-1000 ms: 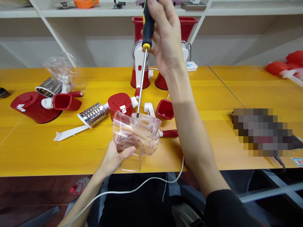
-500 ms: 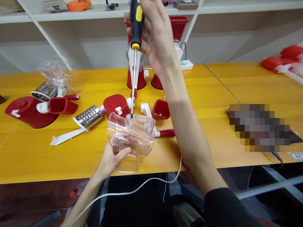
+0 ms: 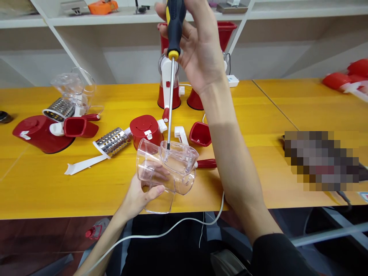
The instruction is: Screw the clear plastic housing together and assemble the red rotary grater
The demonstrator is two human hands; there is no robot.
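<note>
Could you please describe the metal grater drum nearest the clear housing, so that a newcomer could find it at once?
On the yellow table, look just left of the red base lying on its side. The grater drum lies there on its side above a white strip; unlike the other drum, no clear housing surrounds it.

Landmark: yellow table.
On it, left end: red base lying on its side, red hopper just beside it.
Behind those: clear housing over a metal drum.
Table middle: grater drum, white strip, red cap, red cup.
Back edge: two upright red-and-white grinders.
Below front edge: white cable.
</note>
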